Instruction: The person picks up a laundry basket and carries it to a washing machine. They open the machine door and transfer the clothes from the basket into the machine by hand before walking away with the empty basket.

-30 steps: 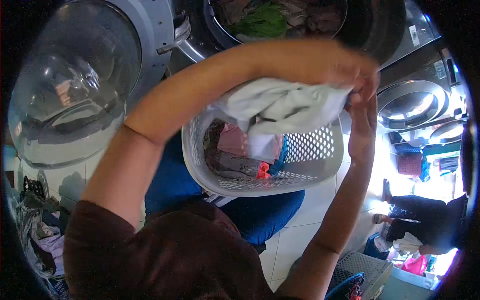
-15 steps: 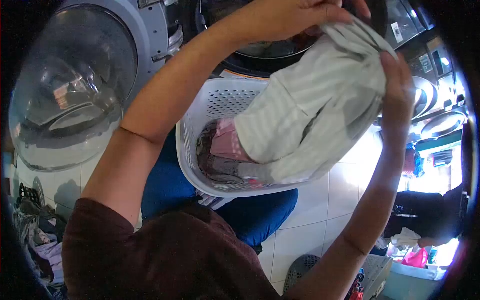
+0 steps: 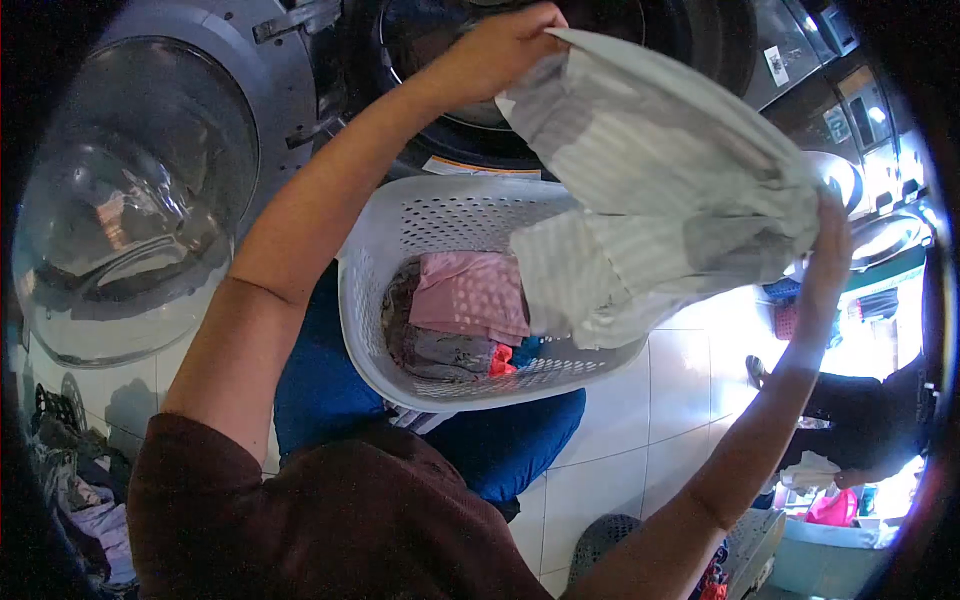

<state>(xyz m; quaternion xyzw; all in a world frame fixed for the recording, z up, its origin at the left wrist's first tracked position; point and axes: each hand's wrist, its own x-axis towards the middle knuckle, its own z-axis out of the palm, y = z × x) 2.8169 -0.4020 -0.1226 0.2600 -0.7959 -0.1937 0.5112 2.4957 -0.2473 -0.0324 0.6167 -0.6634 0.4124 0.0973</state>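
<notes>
A pale striped garment is stretched between my two hands, above the right part of a white laundry basket. My left hand pinches its upper left corner in front of the dark drum opening. At the garment's right end my right hand grips bunched cloth; its fingers are partly hidden. Part of the garment hangs into the basket. Inside lie a pink dotted cloth, a grey patterned cloth and a small red piece.
An open round glass door stands at the left. Clothes lie in a pile at the lower left. At the right, a person in dark clothes is near a light blue tub. More machines line the upper right.
My left hand has moved left and my right hand right and lower, spreading the garment apart. More of the pink cloth and the red piece now show in the basket.
</notes>
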